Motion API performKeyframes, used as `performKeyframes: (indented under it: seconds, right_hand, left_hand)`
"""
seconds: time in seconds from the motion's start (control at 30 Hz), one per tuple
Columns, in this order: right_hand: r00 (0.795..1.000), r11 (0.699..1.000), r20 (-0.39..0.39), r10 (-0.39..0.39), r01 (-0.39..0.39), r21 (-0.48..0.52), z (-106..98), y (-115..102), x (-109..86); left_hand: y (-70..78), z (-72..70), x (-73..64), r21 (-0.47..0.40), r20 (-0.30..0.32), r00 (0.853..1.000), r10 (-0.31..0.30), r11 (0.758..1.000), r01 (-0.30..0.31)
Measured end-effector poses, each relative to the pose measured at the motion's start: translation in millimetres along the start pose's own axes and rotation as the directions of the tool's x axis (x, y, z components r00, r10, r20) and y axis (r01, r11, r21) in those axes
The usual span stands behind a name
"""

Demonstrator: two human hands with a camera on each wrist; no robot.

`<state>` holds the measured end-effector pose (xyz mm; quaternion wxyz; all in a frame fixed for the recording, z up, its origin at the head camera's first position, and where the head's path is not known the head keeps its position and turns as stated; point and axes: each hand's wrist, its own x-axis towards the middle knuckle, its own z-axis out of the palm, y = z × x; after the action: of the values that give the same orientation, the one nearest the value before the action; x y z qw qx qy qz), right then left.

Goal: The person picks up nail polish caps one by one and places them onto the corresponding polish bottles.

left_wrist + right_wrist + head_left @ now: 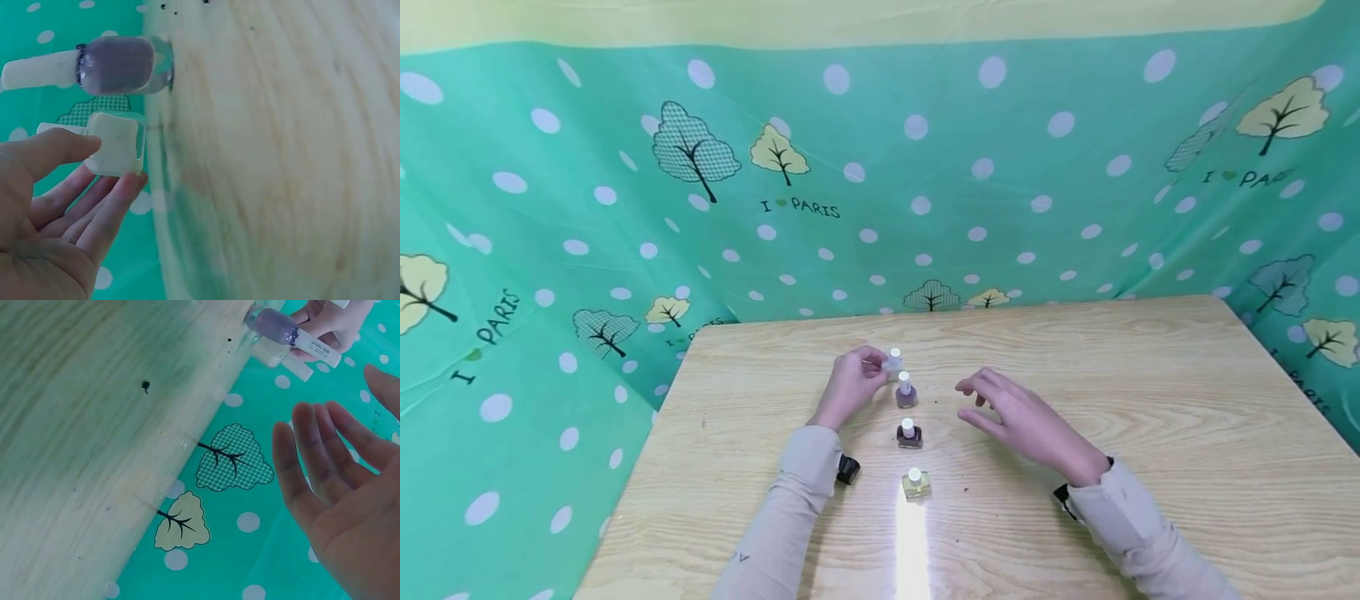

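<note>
My left hand [855, 383] pinches a white nail polish bottle [115, 144] between thumb and fingers at the far end of a row of bottles. Just nearer than it stands a purple nail polish bottle [906, 395] with a white cap. A dark nail polish bottle [909, 434] comes after that, then a pale yellow one [916, 484] closest to me. My right hand [1018, 417] hovers to the right of the row, fingers loosely bent and holding nothing. In the right wrist view its palm and spread fingers show.
The bottles stand on a light wooden table [1120, 375]. A green dotted cloth with trees [880, 167] hangs behind the table and at its sides. Small dark specks [145, 384] lie on the wood, and a bright reflection crosses the front.
</note>
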<state>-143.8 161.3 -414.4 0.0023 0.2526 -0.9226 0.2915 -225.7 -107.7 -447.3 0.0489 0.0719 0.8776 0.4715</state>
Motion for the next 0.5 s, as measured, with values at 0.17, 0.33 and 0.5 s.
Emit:
performKeyframes:
  seconds: [0.17, 0.33, 0.5]
  right_hand:
    - [0.999, 1.0, 0.032, 0.024, -0.023, -0.012, -0.4, -0.5, -2.6]
    - [0.999, 1.0, 0.028, 0.021, -0.02, -0.019, -1.0, 1.3, -6.1]
    - [0.999, 1.0, 0.042, 0.026, -0.025, -0.015, -1.0, 3.1, -9.3]
  left_hand:
    - [-4.1, 3.2, 2.3, -0.005, 0.02, 1.0, -0.01, 1.0, 0.01]
    - [-5.9, 4.9, 4.8, 0.036, 0.01, 1.0, 0.011, 0.999, -0.012]
    - [-8.1, 5.7, 5.8, 0.071, 0.007, 1.0, 0.015, 0.997, -0.015]
